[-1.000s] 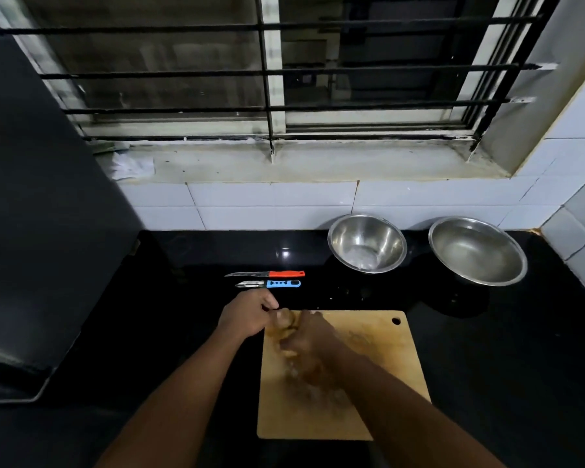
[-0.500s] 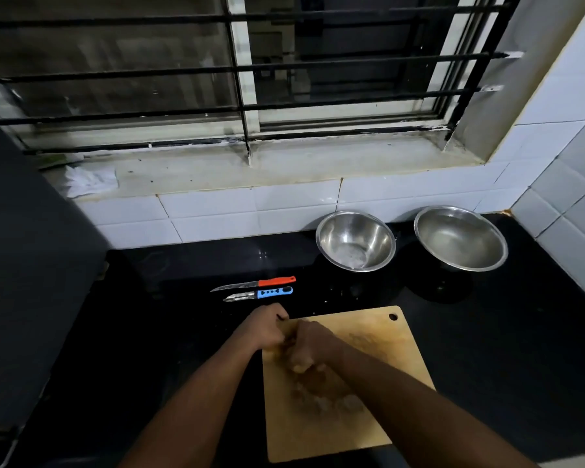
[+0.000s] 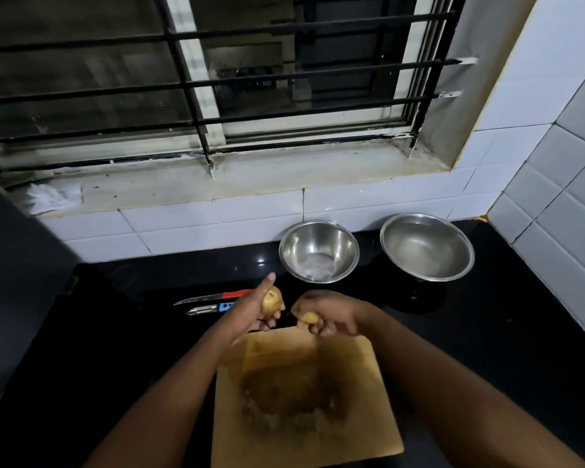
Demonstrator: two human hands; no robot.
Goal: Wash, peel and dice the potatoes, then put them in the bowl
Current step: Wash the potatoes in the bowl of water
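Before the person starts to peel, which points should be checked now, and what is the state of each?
1. Left hand holds a potato: ok.
2. Right hand holds the second potato: ok.
3. A hand free to take the peeler: not ok.
4. Peeler and knife lie near the hands: ok.
5. Cutting board lies below the hands: ok.
6. Potatoes washed: cannot tell.

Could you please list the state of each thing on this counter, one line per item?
Left hand: grips an unpeeled potato.
Right hand: grips a second potato.
Left bowl: upright, a little water.
Right bowl: upright, contents unclear.
Cutting board: flat, wet and stained.
Knife: lying unused.
Peeler: lying unused.
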